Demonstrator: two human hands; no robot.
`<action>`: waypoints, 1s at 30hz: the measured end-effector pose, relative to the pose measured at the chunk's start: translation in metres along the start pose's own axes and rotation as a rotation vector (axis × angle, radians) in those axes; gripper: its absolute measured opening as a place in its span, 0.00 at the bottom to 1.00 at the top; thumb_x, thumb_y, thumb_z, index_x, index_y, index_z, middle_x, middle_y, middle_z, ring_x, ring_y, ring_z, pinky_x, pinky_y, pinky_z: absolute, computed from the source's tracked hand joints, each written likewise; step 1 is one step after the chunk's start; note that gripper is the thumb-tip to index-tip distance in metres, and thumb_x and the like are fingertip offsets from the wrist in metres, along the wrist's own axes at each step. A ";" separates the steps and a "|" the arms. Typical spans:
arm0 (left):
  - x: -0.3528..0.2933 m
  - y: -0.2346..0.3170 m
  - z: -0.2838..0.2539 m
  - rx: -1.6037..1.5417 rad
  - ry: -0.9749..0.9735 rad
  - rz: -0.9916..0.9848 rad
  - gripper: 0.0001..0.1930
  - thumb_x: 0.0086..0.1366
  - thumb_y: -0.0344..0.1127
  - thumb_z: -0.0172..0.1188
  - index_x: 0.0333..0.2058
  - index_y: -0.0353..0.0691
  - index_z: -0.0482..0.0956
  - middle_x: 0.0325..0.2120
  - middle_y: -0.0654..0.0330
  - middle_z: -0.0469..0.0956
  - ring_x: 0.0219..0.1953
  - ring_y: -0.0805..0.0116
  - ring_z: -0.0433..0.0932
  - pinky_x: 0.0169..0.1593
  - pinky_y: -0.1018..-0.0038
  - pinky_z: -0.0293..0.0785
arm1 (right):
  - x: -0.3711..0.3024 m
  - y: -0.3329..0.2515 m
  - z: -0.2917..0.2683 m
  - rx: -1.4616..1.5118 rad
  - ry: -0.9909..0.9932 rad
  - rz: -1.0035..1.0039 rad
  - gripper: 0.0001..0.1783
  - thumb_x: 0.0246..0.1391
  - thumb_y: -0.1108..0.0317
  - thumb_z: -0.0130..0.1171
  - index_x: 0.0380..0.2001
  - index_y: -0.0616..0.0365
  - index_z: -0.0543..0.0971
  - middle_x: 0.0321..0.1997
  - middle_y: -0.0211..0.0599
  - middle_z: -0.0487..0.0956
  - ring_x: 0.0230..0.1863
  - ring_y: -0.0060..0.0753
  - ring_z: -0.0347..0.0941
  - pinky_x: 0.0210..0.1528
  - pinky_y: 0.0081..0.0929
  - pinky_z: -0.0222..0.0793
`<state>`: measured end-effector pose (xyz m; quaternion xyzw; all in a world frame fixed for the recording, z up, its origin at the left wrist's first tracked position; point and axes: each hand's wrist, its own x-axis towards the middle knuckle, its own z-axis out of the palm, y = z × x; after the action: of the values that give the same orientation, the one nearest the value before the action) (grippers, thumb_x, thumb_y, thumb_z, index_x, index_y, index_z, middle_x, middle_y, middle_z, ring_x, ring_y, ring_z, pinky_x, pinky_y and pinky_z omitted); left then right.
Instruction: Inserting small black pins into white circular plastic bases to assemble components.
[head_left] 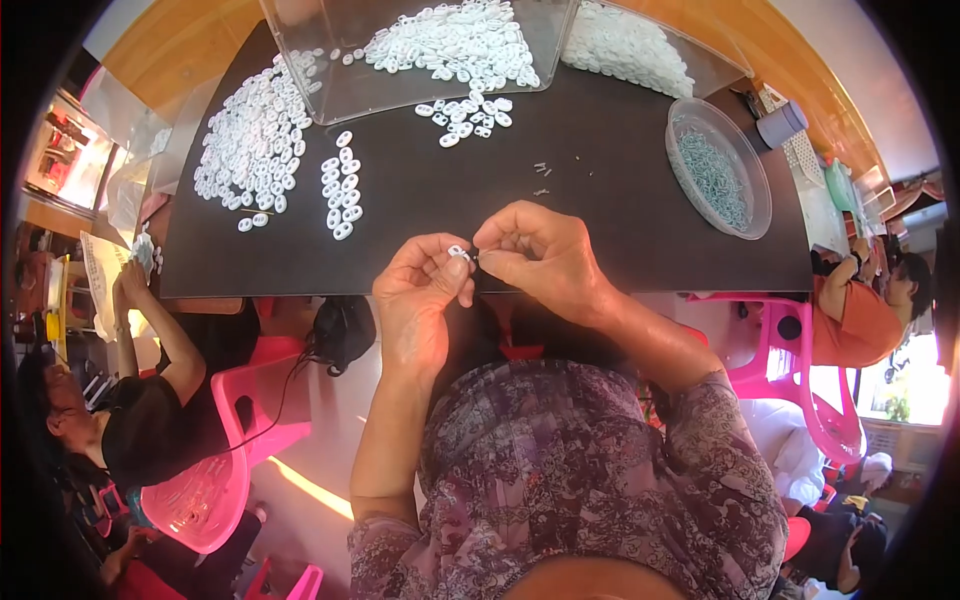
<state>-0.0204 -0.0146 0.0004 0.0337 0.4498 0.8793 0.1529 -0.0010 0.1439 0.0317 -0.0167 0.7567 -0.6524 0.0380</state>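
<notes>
We see a dark table (620, 250). On it: white two-hole pieces (255, 140) heaped left, two short columns (342, 190) beside them, a loose cluster (470, 118) further right, two clear bins (435, 106), a round clear tub (758, 195), tiny bits (541, 167).

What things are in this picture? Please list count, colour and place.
Table: one, dark brown, centre
Clear boxes: two, transparent, table's far side
Oval pieces: many, white, in left box and nearby on table
Frosted pieces: many, whitish, in right box
Round tub: one, transparent, table's right
Small pins: many, bluish, in tub; few loose on table
Cylinder: one, grey, beside tub
Chairs: at least two, pink, both sides
Other people: several, mixed clothing colours, both sides
Remaining background: too cluttered to count
Patterned top: one, purple, lower centre
Left hand: one, bare, holding one oval piece
Right hand: one, bare, beside it
</notes>
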 end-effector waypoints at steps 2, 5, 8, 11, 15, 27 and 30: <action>-0.002 0.002 0.001 0.015 0.013 -0.011 0.05 0.58 0.25 0.59 0.34 0.31 0.76 0.24 0.60 0.75 0.22 0.76 0.71 0.26 0.82 0.67 | 0.000 0.000 0.001 -0.022 0.003 -0.005 0.08 0.51 0.77 0.57 0.36 0.64 0.74 0.32 0.29 0.76 0.34 0.15 0.71 0.37 0.16 0.69; -0.005 0.003 0.000 0.072 0.022 -0.019 0.05 0.59 0.27 0.59 0.33 0.32 0.76 0.24 0.61 0.75 0.23 0.78 0.70 0.25 0.84 0.66 | 0.000 0.000 0.002 0.032 -0.027 0.022 0.08 0.51 0.76 0.58 0.36 0.64 0.74 0.32 0.30 0.76 0.34 0.15 0.72 0.37 0.16 0.70; -0.008 0.004 -0.004 0.153 0.013 -0.012 0.06 0.59 0.28 0.59 0.34 0.32 0.76 0.25 0.63 0.75 0.24 0.79 0.70 0.26 0.84 0.65 | -0.001 -0.001 0.003 -0.025 -0.026 0.013 0.08 0.51 0.76 0.58 0.36 0.64 0.74 0.31 0.30 0.76 0.33 0.15 0.72 0.36 0.16 0.70; -0.010 0.005 -0.003 0.219 0.011 0.006 0.06 0.59 0.28 0.60 0.33 0.32 0.76 0.24 0.63 0.75 0.23 0.79 0.69 0.26 0.84 0.64 | -0.001 -0.001 0.004 -0.041 -0.029 0.018 0.08 0.51 0.76 0.58 0.36 0.64 0.74 0.31 0.30 0.76 0.33 0.15 0.72 0.34 0.15 0.70; -0.013 0.005 -0.004 0.296 0.014 0.033 0.06 0.59 0.29 0.60 0.32 0.32 0.76 0.24 0.64 0.74 0.23 0.80 0.67 0.26 0.84 0.63 | -0.002 -0.001 0.006 -0.049 -0.036 0.020 0.08 0.50 0.75 0.59 0.35 0.64 0.74 0.30 0.29 0.76 0.32 0.14 0.72 0.33 0.15 0.69; -0.020 0.004 -0.005 0.736 0.009 0.250 0.02 0.58 0.23 0.56 0.31 0.31 0.76 0.27 0.63 0.72 0.31 0.76 0.70 0.37 0.80 0.66 | -0.002 0.002 0.012 -0.036 -0.027 0.050 0.08 0.50 0.76 0.59 0.35 0.65 0.74 0.30 0.29 0.76 0.32 0.14 0.71 0.34 0.14 0.69; -0.017 -0.004 -0.011 0.597 0.046 0.260 0.05 0.60 0.28 0.59 0.32 0.31 0.76 0.25 0.67 0.73 0.26 0.82 0.66 0.32 0.86 0.64 | 0.000 0.006 0.016 -0.019 -0.006 0.014 0.08 0.50 0.77 0.58 0.35 0.65 0.75 0.31 0.29 0.76 0.33 0.14 0.71 0.34 0.14 0.69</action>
<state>-0.0053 -0.0258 -0.0083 0.1141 0.6831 0.7213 0.0126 0.0007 0.1289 0.0236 -0.0137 0.7629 -0.6448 0.0448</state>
